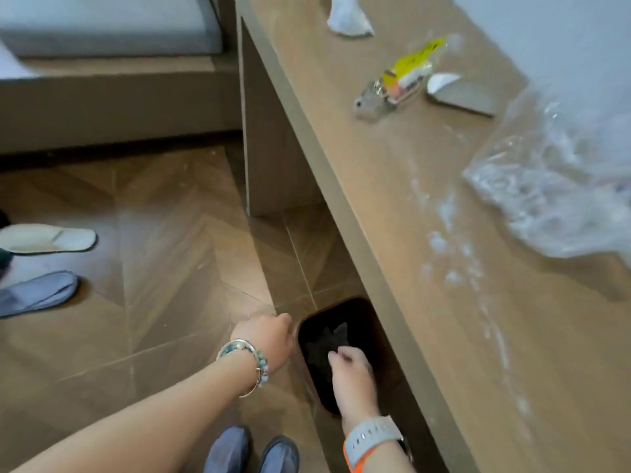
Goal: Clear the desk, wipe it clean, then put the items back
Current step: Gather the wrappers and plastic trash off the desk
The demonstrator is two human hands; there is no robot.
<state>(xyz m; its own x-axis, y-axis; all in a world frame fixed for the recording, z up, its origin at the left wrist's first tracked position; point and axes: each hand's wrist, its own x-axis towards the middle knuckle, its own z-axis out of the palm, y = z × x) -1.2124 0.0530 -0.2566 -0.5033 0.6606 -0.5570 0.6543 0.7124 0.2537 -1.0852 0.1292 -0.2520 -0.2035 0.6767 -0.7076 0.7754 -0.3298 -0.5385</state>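
The wooden surface [392, 206] is carrying a crumpled white bag [348, 18] at its far end, a clear wrapper [403, 80] with a yellow label lying just beside a flat grey card [467, 97], and a large clear plastic bag [563, 186] sprawling at the right, while white streaks [444, 240] are running along the bare wood. The herringbone floor [164, 233] is bearing a white slipper [47, 237] and a blue-grey slipper [37, 293] near each other at the left. A dark bin [362, 305] is standing on the floor, partly tucked under the surface's front edge.
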